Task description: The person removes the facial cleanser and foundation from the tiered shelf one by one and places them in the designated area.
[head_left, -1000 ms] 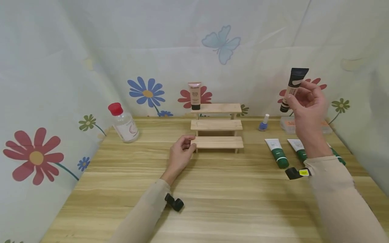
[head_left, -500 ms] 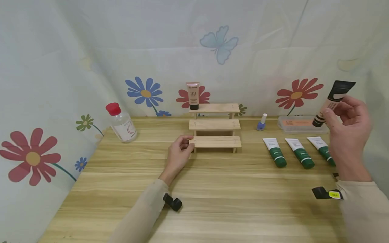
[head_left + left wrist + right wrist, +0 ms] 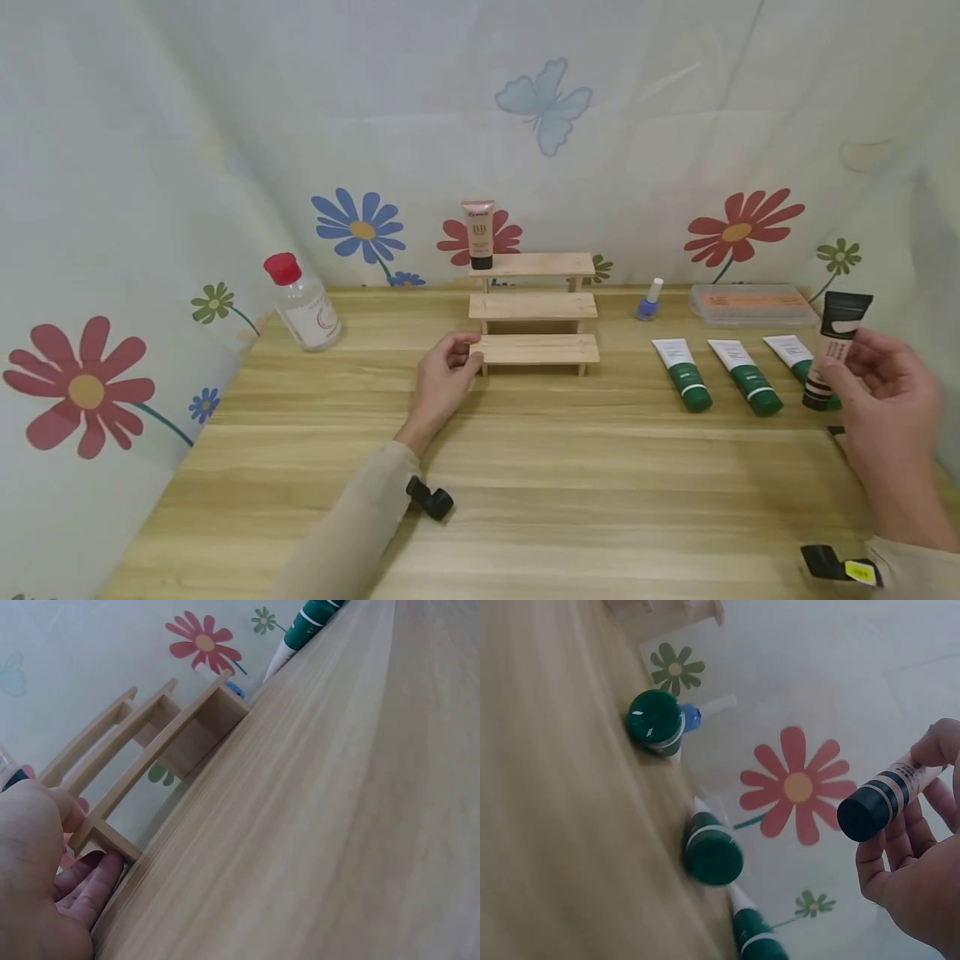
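My left hand (image 3: 446,375) grips the left end of the lowest step of a three-tier wooden stand (image 3: 536,350). Seen from the left wrist, the thumb and fingers (image 3: 97,889) are bent around that end. At the right, my right hand (image 3: 892,396) pinches a black-and-beige squeeze tube (image 3: 834,350), cap down. It overlaps the rightmost of three white-and-green tubes (image 3: 789,354) in the head view. The right wrist view shows its dark striped cap (image 3: 866,814) pointing away from the fingers. A pink BB cream tube (image 3: 478,235) stands on the top step's left end.
A clear bottle with a red cap (image 3: 303,304) stands at the left. Blue nail polish (image 3: 649,302) and a flat clear case with orange contents (image 3: 753,305) are at the back right. A dark-edged item near the right wrist is mostly hidden. Flowered cloth encloses the table (image 3: 525,500).
My right hand has carried the black-and-beige tube right, then down toward the green tubes, uncovering the clear case. My left hand has kept its grip on the stand.
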Available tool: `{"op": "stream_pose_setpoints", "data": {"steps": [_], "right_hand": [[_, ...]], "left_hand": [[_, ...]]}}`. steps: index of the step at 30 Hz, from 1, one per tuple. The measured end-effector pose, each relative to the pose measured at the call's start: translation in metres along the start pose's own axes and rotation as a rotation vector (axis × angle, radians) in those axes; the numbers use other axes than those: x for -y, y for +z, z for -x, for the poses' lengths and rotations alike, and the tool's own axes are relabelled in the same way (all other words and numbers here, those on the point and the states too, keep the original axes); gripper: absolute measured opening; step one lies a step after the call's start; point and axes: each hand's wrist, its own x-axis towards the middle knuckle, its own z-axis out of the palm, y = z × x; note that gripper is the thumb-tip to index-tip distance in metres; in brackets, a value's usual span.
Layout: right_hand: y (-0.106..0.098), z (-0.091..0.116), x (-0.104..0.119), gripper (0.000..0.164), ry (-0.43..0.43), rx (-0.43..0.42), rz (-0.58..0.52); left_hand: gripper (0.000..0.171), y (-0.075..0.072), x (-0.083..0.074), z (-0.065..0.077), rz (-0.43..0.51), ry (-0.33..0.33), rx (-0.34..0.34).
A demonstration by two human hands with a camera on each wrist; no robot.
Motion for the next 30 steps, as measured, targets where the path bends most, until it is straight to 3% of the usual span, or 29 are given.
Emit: {"op": "stream_pose_setpoints", "data": {"steps": [5, 13, 18, 25, 30], "right_hand": [[-0.015, 0.013, -0.015, 0.043, 0.085, 0.059, 0.041], [-0.031, 0.038, -0.037, 0.037, 0.111, 0.164, 0.118], [-0.034, 0.047, -0.043, 0.026, 0.107, 0.225, 0.245], [-0.037, 0.052, -0.052, 0.050, 0.113, 0.297, 0.395], [-0.037, 0.054, -0.056, 0.053, 0.064, 0.362, 0.458]], "left_hand": [[0.027, 0.003, 0.000, 0.002, -0.002, -0.007, -0.003], [0.026, 0.001, 0.000, 0.002, -0.004, -0.012, -0.009], [0.026, 0.000, 0.001, 0.002, -0.010, -0.005, -0.007], [0.025, 0.000, 0.002, 0.000, -0.020, 0.007, -0.015], [0.025, 0.001, 0.003, 0.000, -0.013, 0.002, -0.004]]}}
